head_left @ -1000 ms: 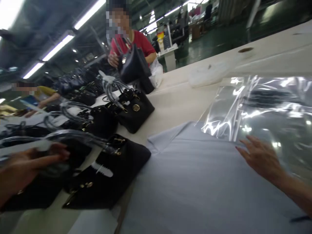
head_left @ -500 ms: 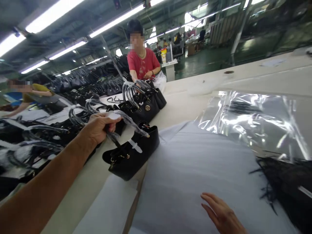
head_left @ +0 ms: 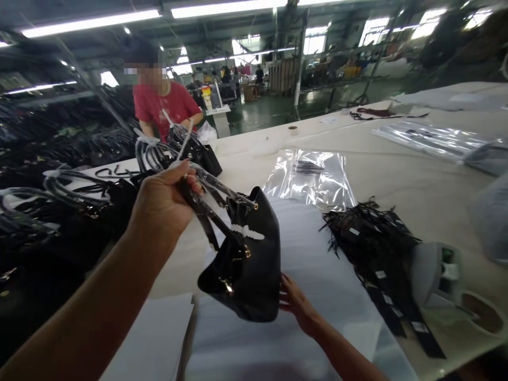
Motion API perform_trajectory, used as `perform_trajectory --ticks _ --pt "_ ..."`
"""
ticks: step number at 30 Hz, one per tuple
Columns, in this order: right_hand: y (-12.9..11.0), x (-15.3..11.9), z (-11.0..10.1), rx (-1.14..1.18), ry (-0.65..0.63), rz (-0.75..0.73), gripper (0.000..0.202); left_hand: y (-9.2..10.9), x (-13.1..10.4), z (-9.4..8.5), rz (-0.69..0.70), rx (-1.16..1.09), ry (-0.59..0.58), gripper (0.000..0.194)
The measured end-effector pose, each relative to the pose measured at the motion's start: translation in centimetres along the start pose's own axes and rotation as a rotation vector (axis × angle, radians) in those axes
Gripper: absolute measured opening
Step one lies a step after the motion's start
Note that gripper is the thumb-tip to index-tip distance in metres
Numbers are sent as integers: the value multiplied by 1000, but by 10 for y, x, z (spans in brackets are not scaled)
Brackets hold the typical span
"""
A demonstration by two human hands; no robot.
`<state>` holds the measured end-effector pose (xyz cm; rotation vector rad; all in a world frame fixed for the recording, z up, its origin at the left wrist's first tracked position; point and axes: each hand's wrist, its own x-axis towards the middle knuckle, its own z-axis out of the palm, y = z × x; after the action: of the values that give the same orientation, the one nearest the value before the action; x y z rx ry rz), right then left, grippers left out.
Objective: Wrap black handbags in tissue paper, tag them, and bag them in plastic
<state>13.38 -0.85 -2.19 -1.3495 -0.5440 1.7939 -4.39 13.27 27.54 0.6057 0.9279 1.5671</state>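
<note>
A black handbag [head_left: 260,264] with gold fittings and plastic-wrapped handles hangs tilted over pale sheets [head_left: 313,243] on the table. My left hand [head_left: 169,198] is closed around its handles. At the bag's lower right side is my right hand [head_left: 296,301], fingers apart and touching the bag, their tips partly hidden behind it. A white tie [head_left: 248,232] lies across the bag's opening.
More black bags [head_left: 107,201] with wrapped handles crowd the left. Beyond them stands a person in a red shirt [head_left: 169,108]. Clear plastic bags [head_left: 313,174], black straps with tags [head_left: 377,248] and a grey-white device [head_left: 436,272] lie to the right.
The handbag has been lifted and moved right in my left hand. My right hand has come in to touch its side. The view has turned right, showing more of the straps.
</note>
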Motion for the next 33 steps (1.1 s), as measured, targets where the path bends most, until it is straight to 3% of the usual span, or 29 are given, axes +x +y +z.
perform_trajectory --ticks 3,6,8,13,17,19,27,33 --pt "-3 -2 -34 238 -11 -20 55 -19 -25 28 8 6 -30 9" --pt "-6 -4 -67 374 139 7 44 -38 -44 47 -51 -4 -264 14" --pt "-6 -4 -78 453 161 45 40 -53 -51 50 -104 9 -362 15" --pt "-10 11 -72 510 174 48 34 -88 -54 36 -103 26 -491 15" --pt "-23 29 -63 465 231 -1 36 -105 -56 23 -110 66 -473 13" --pt "-29 35 -62 431 251 -5 36 -111 -58 19 -123 72 -470 4" --pt "-30 44 -65 445 286 -37 35 -120 -63 18 -77 60 -473 14" --pt "-30 47 -69 435 304 -64 41 -126 -67 19 -15 107 -498 9"
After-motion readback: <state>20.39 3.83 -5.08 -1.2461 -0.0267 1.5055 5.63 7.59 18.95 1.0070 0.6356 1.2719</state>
